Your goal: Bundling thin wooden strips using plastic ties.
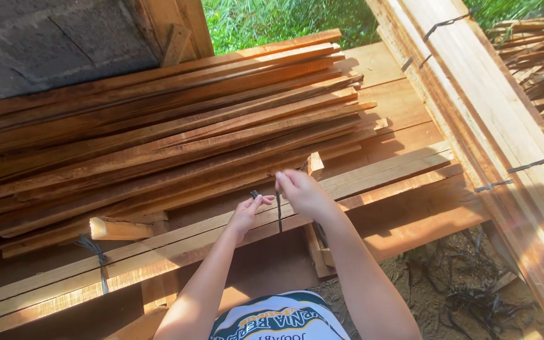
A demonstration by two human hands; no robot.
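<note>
My left hand pinches one end of a thin dark strap over a bundle of long wooden slats. My right hand grips the same strap a little higher, and its loose end hangs down between my hands. The strap runs around the slat bundle near a short upright wood piece. A big stack of reddish planks lies just behind my hands.
Another dark tie binds the slats further left. Pale planks bound with dark straps lean along the right. Scrap straps litter the sandy ground at lower right. Grass shows beyond, and a concrete wall is at top left.
</note>
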